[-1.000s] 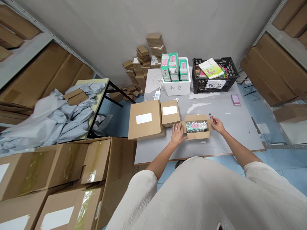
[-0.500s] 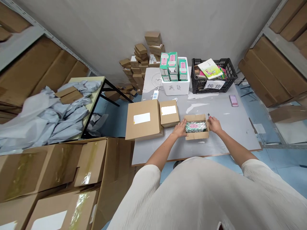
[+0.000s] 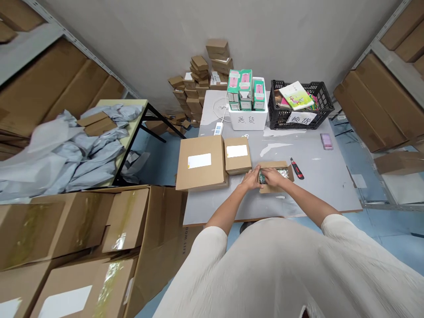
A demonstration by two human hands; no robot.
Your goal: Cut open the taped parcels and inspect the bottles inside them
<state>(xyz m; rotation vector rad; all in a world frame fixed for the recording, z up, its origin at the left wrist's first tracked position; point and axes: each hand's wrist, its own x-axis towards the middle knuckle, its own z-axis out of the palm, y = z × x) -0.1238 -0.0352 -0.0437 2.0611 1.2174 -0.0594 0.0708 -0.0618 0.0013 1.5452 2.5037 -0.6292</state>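
A small opened cardboard box lies on the table in front of me with its flaps spread. Inside it is a green and pink package in bubble wrap, partly covered by my hands. My left hand grips the box's left end, fingers at the rim. My right hand reaches over the wrapped package, its fingers curled onto the package's left part; the fingertips are partly hidden. A red and black utility knife lies on the table just right of the box.
Two closed cartons, one large and one smaller, stand left of the opened box. Behind are a white foam bin of green boxes and a black crate. A pixelated pink item lies at right. Grey mailing bags cover a side table.
My right hand has put the utility knife down on the table and moved left onto the wrapped package. My left hand stays at the box's left end.
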